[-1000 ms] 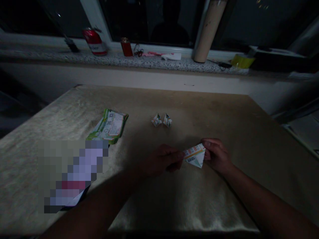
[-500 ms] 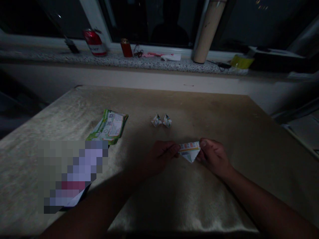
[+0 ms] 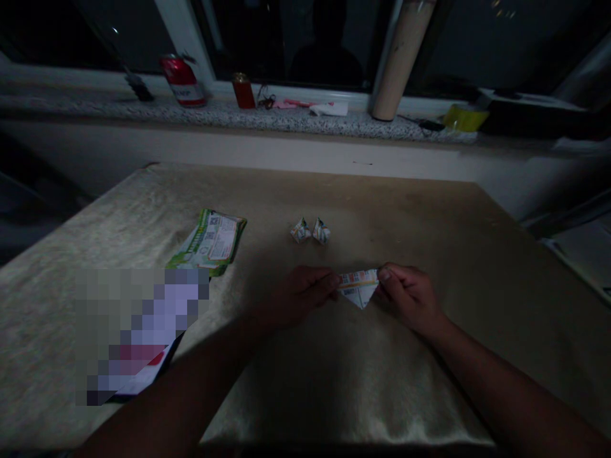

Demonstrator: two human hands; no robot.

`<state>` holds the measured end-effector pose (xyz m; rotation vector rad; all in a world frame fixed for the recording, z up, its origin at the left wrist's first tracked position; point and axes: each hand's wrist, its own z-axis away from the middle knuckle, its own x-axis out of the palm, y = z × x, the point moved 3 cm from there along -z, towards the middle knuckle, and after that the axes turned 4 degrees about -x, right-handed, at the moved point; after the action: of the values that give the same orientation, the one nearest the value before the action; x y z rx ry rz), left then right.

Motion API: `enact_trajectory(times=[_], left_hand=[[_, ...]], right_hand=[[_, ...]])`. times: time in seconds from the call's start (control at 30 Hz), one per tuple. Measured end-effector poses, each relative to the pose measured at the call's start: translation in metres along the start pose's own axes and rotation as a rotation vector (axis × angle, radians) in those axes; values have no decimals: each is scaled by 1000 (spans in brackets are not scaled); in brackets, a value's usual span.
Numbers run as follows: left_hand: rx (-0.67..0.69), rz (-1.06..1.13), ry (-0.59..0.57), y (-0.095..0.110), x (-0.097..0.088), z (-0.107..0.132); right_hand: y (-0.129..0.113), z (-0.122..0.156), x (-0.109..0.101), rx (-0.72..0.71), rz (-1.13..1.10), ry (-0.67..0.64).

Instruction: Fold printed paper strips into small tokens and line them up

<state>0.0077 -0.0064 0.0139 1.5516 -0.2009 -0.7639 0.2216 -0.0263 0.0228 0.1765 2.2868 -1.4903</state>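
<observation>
Folded paper triangle (image 3: 359, 290) held with its tip toward the near edge

On the speckled sill (image 3: 229, 120), from the left, stand a red can (image 3: 184, 83), a smaller red container (image 3: 244, 94) with a gold-coloured top, and a tall cardboard tube (image 3: 400, 63); the contents of all three are hidden. On the cloth-covered table (image 3: 429, 216), to the left, green printed packets (image 3: 212, 242) lie in a pile; whether they are full cannot be told. Just nearer is a dark-edged flat object (image 3: 138, 383), mostly blurred out. Two small folded paper pieces (image 3: 301, 231) stand side by side beyond the hands.

The left hand (image 3: 308, 289) has thumb and fingers clamped on the triangle's left end; the right hand (image 3: 411, 294) pinches its right corner. The triangle sits between them, over the table's middle; whether it touches the cloth is unclear. Its long, printed edge runs left to right, rising slightly rightward.

A second ago the triangle was farther right and more steeply tilted; now its long edge is nearer level. The packets and small pieces have stayed put.
</observation>
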Motion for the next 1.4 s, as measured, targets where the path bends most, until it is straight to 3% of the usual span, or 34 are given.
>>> enact_trajectory(times=[0.1,0.2,0.37,0.47,0.6,0.77,0.87,1.0,1.4], left_hand=[[0,-78,-36,-3,-4,-1],[87,-360,-33,-2,-7,-3],[183,-793,26,-3,-6,-8],[165,-941,69,-5,-2,-10],[147,-1064,149,-5,1,-10],[107,-1113,223,-4,5,-10],[128,-1114,212,-3,11,-10],[131,-1106,165,-1,18,-9],[107,-1085,217,5,24,-6]], right_hand=[[9,-3,-1,91,-92,-107],[17,-6,-4,90,-46,-201],[18,-9,-2,-32,192,-271],[16,-11,2,-99,377,-272],[20,-13,3,-69,615,-223],[26,-11,6,-144,702,-224],[25,-8,10,-181,698,-245],[22,-5,13,-174,751,-245],[17,-4,9,-158,756,-297]])
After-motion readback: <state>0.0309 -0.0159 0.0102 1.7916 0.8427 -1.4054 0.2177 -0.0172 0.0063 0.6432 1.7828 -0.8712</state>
